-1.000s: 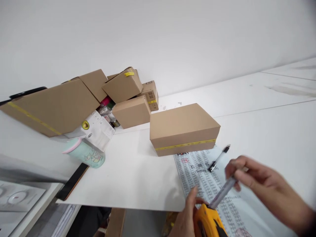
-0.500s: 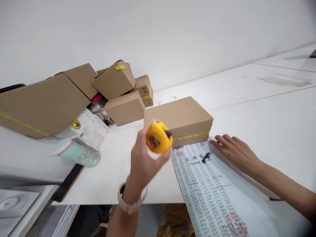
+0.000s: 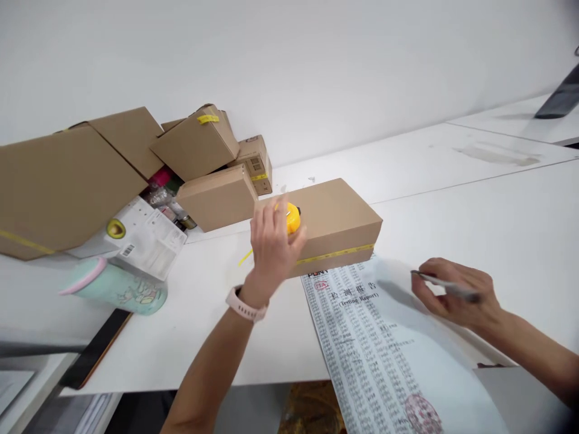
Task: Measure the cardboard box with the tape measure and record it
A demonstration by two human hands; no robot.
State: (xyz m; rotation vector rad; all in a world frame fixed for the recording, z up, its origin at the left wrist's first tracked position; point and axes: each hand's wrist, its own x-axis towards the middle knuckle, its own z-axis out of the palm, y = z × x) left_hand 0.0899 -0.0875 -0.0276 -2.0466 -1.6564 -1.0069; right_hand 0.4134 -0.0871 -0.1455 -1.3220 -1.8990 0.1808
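Tape measure (image 3: 294,219), gripped in your left hand (image 3: 275,244) at the 9 o'clock end of the cardboard box (image 3: 337,211), with your forearm angled up from 7 o'clock and your fingers pointing toward 12. Your right hand (image 3: 459,295), its forearm entering from 4 o'clock, closes curled fingers around a pen (image 3: 452,287) near the printed sheet (image 3: 375,343).

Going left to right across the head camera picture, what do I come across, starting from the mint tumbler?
Mint tumbler, plain cardboard box, left hand with the yellow tape measure, printed "Testing Report" title, right hand with the pen, dark object by the right edge.
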